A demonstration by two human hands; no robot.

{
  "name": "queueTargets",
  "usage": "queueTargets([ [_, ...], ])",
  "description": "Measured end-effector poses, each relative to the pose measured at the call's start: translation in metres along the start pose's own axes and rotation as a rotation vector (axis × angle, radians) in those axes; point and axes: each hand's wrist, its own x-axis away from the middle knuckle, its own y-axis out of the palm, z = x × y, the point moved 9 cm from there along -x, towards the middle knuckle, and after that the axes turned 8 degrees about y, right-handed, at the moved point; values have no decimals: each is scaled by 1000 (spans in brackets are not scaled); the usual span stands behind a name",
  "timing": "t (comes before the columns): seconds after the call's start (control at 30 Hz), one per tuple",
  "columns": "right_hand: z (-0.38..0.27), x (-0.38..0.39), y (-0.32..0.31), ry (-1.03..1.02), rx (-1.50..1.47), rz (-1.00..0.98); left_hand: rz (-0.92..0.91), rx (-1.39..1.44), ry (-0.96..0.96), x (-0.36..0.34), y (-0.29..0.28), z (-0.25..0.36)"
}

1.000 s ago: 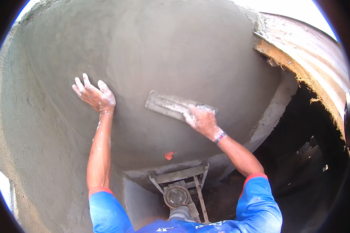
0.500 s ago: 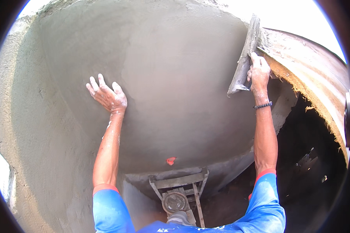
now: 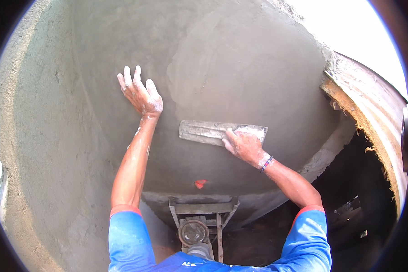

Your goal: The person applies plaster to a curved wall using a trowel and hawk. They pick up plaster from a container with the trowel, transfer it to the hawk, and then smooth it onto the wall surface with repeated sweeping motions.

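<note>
With fingers spread, my left hand (image 3: 139, 90) is raised against the grey plastered surface (image 3: 245, 63), its fingertips and wrist dusted white. My right hand (image 3: 245, 147) grips a long, flat plastering trowel (image 3: 199, 132), which lies roughly level across the plaster to the lower right of my left hand, with whitish material on its right end. The plaster around the trowel shows smooth areas and faint patch edges. A small red object (image 3: 200, 183) sits lower on the surface.
A rough rendered wall (image 3: 36, 136) runs down the left. Below are a wooden frame or ladder (image 3: 204, 208) and a round container (image 3: 193, 232). At right, a weathered sheet (image 3: 376, 99) with fibrous yellow edging (image 3: 358, 109) hangs beside a dark opening (image 3: 349, 181).
My right hand swung the trowel up to the upper right, upright, then back down and leftward to lie level. My left hand has moved higher and rightward in view, fingers still spread.
</note>
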Motion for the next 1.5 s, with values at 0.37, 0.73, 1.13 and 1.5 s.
queueTargets([
  [0.37, 175, -68, -249, 351, -350, 649, -9, -71, -4, -3, -3, 2],
  [0.73, 63, 38, 0, 80, -93, 262, 3, -75, 8, 0, 4, 6],
  [1.13, 179, 42, -125, 432, -507, 676, -5, -107, 6, 4, 1, 2],
  [1.5, 150, 38, -50, 311, -272, 347, 24, -74, 39, 2, 5, 4],
])
